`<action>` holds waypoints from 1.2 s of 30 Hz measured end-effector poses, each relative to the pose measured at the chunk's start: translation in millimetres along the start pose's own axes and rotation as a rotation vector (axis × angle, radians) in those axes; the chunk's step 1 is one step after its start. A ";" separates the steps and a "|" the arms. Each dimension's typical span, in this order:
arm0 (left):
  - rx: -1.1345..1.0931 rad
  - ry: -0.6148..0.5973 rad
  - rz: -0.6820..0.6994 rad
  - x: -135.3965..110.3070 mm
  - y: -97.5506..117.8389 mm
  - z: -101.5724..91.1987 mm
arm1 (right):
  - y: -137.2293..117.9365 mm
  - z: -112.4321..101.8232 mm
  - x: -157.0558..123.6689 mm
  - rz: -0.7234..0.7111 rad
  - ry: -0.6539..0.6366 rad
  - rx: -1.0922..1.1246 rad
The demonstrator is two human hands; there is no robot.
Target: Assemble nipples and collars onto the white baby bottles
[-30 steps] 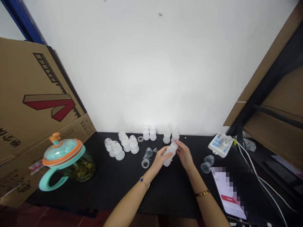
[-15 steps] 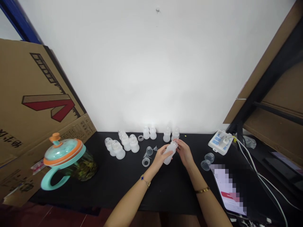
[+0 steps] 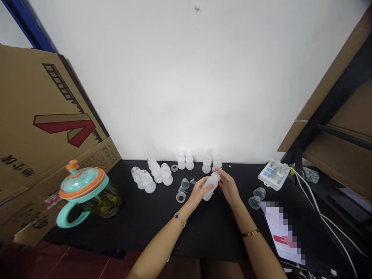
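Head: bottle [image 3: 209, 186] (table [image 3: 139, 226] edges apart)

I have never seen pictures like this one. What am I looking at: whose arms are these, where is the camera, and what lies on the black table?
There is no machine here: the two bare arms belong to a person, and the camera sits on that person's head, looking forward and down. The left hand grips a small cloudy white plastic bottle by its body; the right hand pinches its top end. On the black table more such white bottles stand in groups, with loose clear plastic caps nearby. At the left stands a teal-handled glass jug with an orange-rimmed lid, beside a brown cardboard box. At the right lies a white power strip.
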State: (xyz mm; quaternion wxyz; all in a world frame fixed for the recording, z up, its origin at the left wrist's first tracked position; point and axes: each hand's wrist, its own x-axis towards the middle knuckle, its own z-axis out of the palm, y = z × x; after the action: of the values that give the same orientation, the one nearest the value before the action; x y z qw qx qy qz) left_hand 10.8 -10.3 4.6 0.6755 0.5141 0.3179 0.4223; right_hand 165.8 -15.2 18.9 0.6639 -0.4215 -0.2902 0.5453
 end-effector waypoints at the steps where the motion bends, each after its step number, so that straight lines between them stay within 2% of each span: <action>1: -0.003 -0.003 0.003 0.3 -0.2 -0.4 | -0.2 -0.1 -0.2 0.000 -0.008 0.005; 14: -0.001 0.003 0.008 -0.5 1.0 0.4 | -0.3 -1.0 -1.1 -0.019 -0.056 -0.005; 28: 0.004 0.010 0.020 -1.6 4.2 2.3 | 0.2 1.8 0.0 -0.020 -0.009 -0.027; 36: -0.019 0.002 0.010 -0.6 2.2 2.6 | -1.5 1.4 -1.7 0.002 -0.041 -0.010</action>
State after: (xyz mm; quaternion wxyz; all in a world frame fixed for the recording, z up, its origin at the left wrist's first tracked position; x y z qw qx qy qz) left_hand 12.3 -11.7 7.4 0.6778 0.5088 0.3122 0.4292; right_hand 164.9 -16.6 21.1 0.6551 -0.4137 -0.3059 0.5533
